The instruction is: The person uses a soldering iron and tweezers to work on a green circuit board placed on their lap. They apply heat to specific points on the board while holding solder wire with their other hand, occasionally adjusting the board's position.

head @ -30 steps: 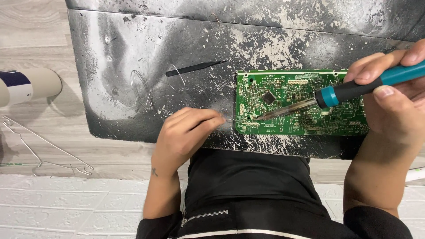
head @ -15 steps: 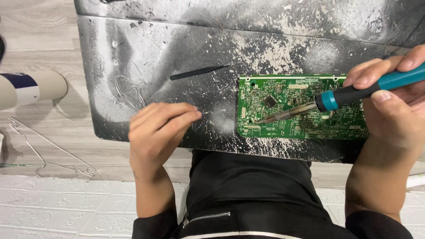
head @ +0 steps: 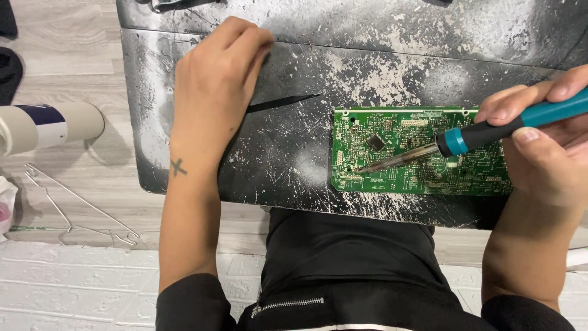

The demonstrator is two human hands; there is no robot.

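My right hand (head: 545, 153) grips a teal-handled iron (head: 490, 129), its metal tip touching the lower left of the green board (head: 416, 165). The board lies flat on the scratched black counter (head: 294, 159), right of centre. My left hand (head: 214, 86) rests loosely curled, holding nothing, over one end of the black tweezers (head: 288, 102). On the floor to the left lies a white can (head: 49, 125) with a dark blue label band.

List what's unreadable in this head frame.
- Left hand: fingertips cover the near end of the black tool; contact unclear.
- Right hand: cut off by the right edge, as is the soldering iron handle.
- Board: parts too small; tip contact uncertain.
- Items at top edge: cropped.
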